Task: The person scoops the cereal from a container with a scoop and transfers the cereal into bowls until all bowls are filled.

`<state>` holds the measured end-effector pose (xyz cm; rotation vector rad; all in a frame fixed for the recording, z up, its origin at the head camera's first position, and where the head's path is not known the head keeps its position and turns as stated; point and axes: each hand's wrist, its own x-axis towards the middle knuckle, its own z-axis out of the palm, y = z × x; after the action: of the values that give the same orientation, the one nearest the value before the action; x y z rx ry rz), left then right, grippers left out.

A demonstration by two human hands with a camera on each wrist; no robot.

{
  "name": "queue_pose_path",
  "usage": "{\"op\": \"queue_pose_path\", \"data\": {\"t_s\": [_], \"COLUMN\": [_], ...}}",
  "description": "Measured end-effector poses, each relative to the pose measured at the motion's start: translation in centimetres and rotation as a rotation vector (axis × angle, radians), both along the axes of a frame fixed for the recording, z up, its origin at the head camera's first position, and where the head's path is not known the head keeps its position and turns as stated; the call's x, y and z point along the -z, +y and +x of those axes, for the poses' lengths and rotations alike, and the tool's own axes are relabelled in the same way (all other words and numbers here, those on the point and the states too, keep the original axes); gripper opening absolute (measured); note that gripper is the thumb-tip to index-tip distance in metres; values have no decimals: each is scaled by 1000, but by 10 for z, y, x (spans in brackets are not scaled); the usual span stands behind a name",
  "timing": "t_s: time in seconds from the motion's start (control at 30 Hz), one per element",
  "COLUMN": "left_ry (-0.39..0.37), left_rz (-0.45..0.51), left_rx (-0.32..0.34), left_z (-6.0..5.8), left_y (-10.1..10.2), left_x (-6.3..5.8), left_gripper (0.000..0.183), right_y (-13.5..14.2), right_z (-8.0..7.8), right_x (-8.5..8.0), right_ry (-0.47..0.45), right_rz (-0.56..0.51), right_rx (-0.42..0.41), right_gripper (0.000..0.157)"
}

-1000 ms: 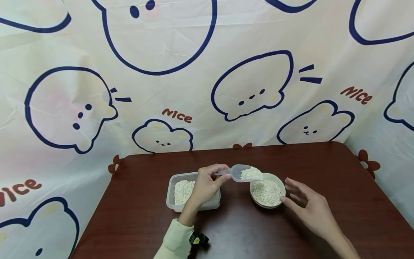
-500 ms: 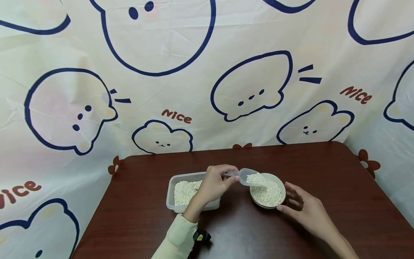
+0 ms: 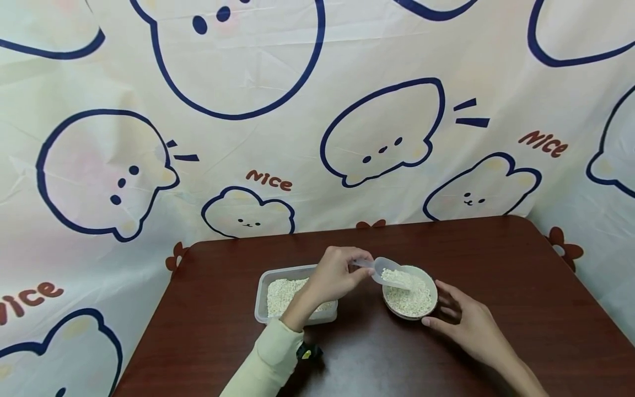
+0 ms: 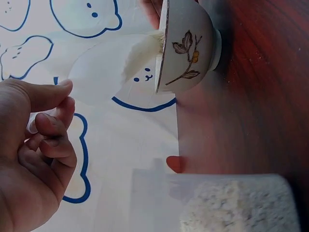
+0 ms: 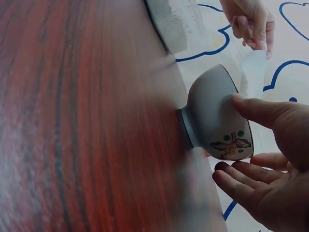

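Observation:
Between its thumb and fingers, my left hand [image 3: 334, 278] pinches the handle of a translucent plastic scoop [image 3: 381, 267]. The scoop tips down to the right, its lip over a small bowl [image 3: 409, 318], with pale oat-like flakes [image 3: 414, 300] in both. In the left wrist view the bowl [image 4: 190, 53] shows a painted leaf sprig and a dark rim. My right hand [image 3: 471, 325] holds the bowl's right side; in the right wrist view its thumb [image 5: 256, 108] lies at the rim and its fingertips at the lower side.
A clear rectangular plastic tub [image 3: 262, 298] of the same flakes stands left of the bowl, partly behind my left forearm. Both stand on a dark brown wooden table [image 3: 223, 342]. A cartoon-printed cloth [image 3: 297, 138] hangs behind the table and along its sides.
My left hand has moved right and tilted the scoop further down over the bowl; fewer flakes remain in it. My right hand has shifted slightly closer around the bowl, which stays put.

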<state>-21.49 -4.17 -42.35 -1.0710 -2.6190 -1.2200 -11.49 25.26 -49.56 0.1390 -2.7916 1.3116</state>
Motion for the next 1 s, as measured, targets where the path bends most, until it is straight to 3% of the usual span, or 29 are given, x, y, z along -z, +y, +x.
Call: {"op": "queue_pose_path", "data": {"t_s": [0.5,1.0], "left_ry": [89,76], "left_rz": [-78,-73], "left_rx": [47,50], "left_z": [-4,-1], "left_y": [-6,-7], "left_x": [-23,-34], "left_gripper": [12,11], "right_y": [-2,-2], "right_z": [1,-1], "right_x": [0,-2], "right_ry": [-5,-42], "right_rz": [-1,14], "right_rx": [-2,0], "right_gripper": [91,93]}}
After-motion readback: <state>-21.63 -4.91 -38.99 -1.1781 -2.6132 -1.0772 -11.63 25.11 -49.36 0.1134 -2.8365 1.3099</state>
